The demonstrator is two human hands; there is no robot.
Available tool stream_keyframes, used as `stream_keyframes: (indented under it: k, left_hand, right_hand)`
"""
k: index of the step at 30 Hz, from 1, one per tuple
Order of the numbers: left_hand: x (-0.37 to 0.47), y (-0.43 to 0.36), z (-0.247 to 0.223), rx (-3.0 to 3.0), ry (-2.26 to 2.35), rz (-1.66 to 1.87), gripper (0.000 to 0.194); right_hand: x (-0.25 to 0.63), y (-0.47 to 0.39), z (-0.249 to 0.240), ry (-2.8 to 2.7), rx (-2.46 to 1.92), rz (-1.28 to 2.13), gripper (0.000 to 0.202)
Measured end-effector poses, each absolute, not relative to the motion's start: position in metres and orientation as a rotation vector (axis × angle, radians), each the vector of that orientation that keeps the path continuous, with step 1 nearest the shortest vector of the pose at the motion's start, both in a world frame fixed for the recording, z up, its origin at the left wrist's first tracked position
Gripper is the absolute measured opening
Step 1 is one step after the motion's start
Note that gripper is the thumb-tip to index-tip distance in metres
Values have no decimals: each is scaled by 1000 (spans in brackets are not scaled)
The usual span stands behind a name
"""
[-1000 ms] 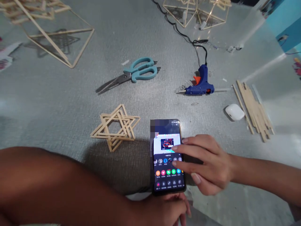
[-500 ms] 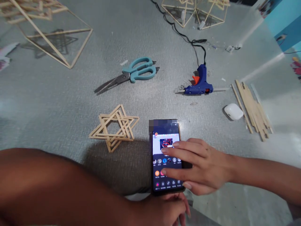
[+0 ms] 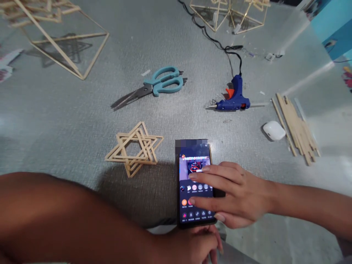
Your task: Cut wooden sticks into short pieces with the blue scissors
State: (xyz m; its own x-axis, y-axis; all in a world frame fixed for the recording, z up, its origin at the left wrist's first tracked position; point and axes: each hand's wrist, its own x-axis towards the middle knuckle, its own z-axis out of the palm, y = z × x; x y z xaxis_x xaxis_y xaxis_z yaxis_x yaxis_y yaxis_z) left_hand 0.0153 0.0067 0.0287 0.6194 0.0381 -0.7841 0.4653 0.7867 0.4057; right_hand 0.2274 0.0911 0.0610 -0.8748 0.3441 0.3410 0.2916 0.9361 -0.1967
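A smartphone (image 3: pixel 194 201) with a lit screen lies on the table in front of me, showing rows of round icons. My right hand (image 3: pixel 236 194) reaches over it from the right, fingers stretched apart and fingertips on or just above the screen. At the phone's lower edge is my left hand (image 3: pixel 199 244), its fingers loosely bent with some space between them and nothing visible in them. Part of that hand is hidden. Left of the phone, a six-pointed star of thin wooden sticks (image 3: pixel 128 161) lies flat.
Scissors with blue handles (image 3: pixel 167 86) lie beyond the star. A blue glue gun (image 3: pixel 231 105) with a black cord (image 3: pixel 213 41) rests further right. Near it are a white case (image 3: pixel 274 131) and loose wooden sticks (image 3: pixel 297 126). Stick frames (image 3: pixel 95 57) stand at the back.
The phone screen's picture and its upper row of round icons have changed. Both hands stay in nearly the same place.
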Motion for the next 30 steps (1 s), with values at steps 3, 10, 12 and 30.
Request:
stream_keyframes:
  k: [3, 10, 12, 30]
  left_hand:
    - [16, 4, 26, 638, 882, -268, 11]
    - [15, 8, 30, 613, 884, -256, 12]
    - [16, 10, 31, 611, 879, -257, 12]
    - [14, 2, 21, 613, 891, -251, 9]
  right_hand:
    - [227, 92, 61, -2719, -462, 186, 46]
    - [229, 92, 62, -2667, -439, 204, 46]
    - [232, 91, 63, -2595, -431, 209, 46]
    - [225, 89, 58, -2732, -524, 208, 48]
